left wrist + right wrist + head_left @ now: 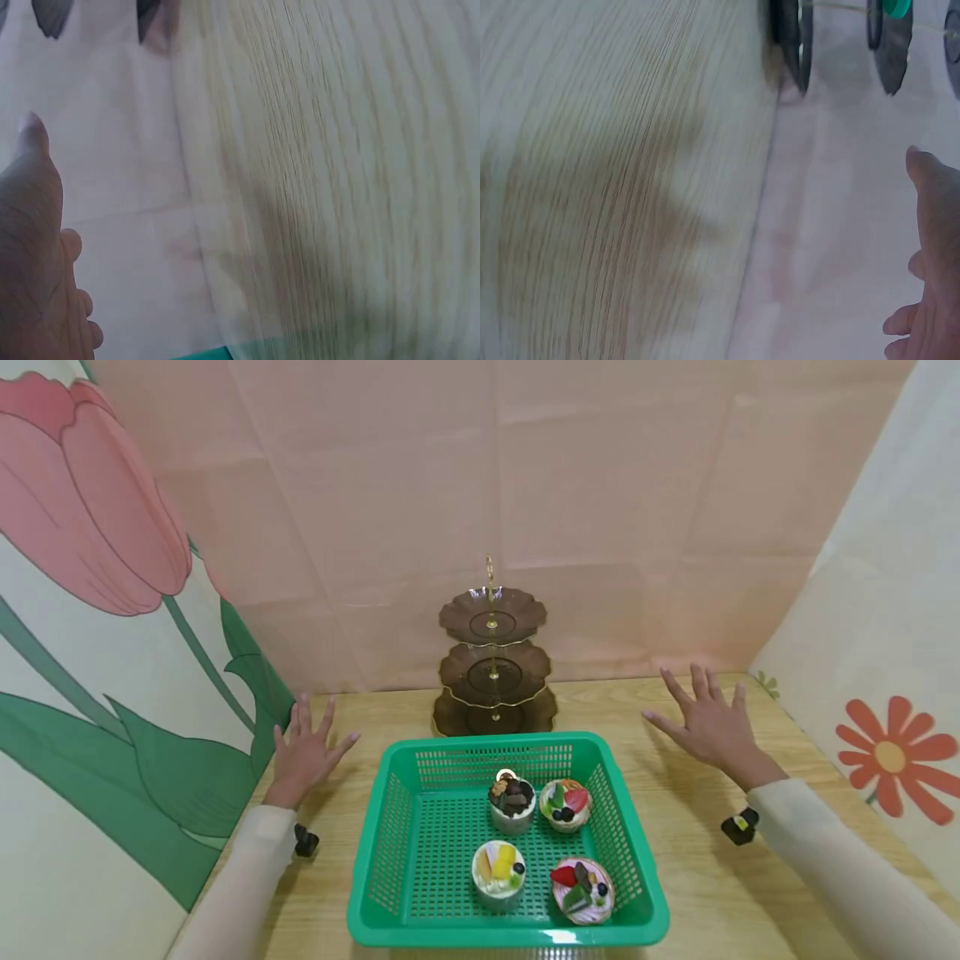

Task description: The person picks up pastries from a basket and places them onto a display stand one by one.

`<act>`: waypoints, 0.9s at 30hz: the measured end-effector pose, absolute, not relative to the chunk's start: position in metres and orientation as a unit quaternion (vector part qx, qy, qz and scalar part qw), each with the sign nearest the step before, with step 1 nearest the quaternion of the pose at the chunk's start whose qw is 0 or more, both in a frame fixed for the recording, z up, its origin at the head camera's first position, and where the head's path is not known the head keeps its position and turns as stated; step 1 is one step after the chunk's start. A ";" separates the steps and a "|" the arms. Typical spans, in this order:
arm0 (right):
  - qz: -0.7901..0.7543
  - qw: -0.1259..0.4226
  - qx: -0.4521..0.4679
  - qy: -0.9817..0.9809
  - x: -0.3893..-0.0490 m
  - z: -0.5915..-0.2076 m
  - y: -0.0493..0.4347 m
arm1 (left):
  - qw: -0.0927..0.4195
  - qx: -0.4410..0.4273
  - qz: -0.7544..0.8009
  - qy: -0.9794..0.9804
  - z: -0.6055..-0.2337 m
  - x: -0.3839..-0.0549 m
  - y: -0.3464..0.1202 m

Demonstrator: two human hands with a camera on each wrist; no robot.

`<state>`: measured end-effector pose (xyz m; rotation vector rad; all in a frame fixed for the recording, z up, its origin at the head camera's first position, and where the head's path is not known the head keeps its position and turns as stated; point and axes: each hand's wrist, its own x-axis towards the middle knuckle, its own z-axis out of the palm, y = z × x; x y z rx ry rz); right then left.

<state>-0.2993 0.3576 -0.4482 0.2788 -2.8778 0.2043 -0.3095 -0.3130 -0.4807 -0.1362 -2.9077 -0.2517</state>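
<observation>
My left hand (pixel 303 758) is spread above the table, left of a green plastic basket (pixel 371 843), and holds nothing. To the basket's right, my right hand (pixel 711 727) hovers with fingers apart, also holding nothing. Inside the basket stand a chocolate-topped cupcake (pixel 512 803), a strawberry-topped cupcake (pixel 566 805), a yellow-fruit cupcake (pixel 498 870) and a pink-cream cupcake (pixel 582 891). Behind it rises a three-tier dark cake stand (pixel 495 678) with gold trim, its plates bare. The left wrist view shows my left thumb (pixel 34 172); the right wrist view shows my right thumb (pixel 934 180).
The wooden table (pixel 630 710) meets a pink cloth backdrop (pixel 600 510) just behind the cake stand. A tulip-printed cloth (pixel 97 510) hangs at the left, and a flower-printed white cloth (pixel 862 627) at the right. Both forearms wear light sleeves (pixel 832 843) with small black wrist devices.
</observation>
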 end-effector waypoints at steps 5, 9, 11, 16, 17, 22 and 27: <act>0.088 0.133 0.108 -0.981 -0.289 -0.440 0.346 | 0.093 -0.039 -0.112 -0.989 -0.479 -0.302 -0.309; 0.103 0.143 0.128 -0.976 -0.276 -0.429 0.331 | 0.083 -0.041 -0.131 -0.987 -0.478 -0.293 -0.302; 0.110 0.144 0.140 -0.973 -0.269 -0.423 0.322 | 0.078 -0.044 -0.138 -0.986 -0.477 -0.288 -0.299; 0.135 0.140 0.169 -0.966 -0.249 -0.412 0.300 | 0.077 -0.058 -0.159 -0.983 -0.474 -0.274 -0.291; 0.140 0.139 0.174 -0.965 -0.245 -0.411 0.296 | 0.079 -0.062 -0.162 -0.982 -0.474 -0.271 -0.290; 0.159 0.135 0.203 -0.957 -0.230 -0.403 0.276 | 0.088 -0.080 -0.176 -0.977 -0.467 -0.254 -0.282; 0.164 0.119 0.233 -0.951 -0.218 -0.398 0.261 | 0.076 -0.091 -0.201 -0.972 -0.460 -0.236 -0.273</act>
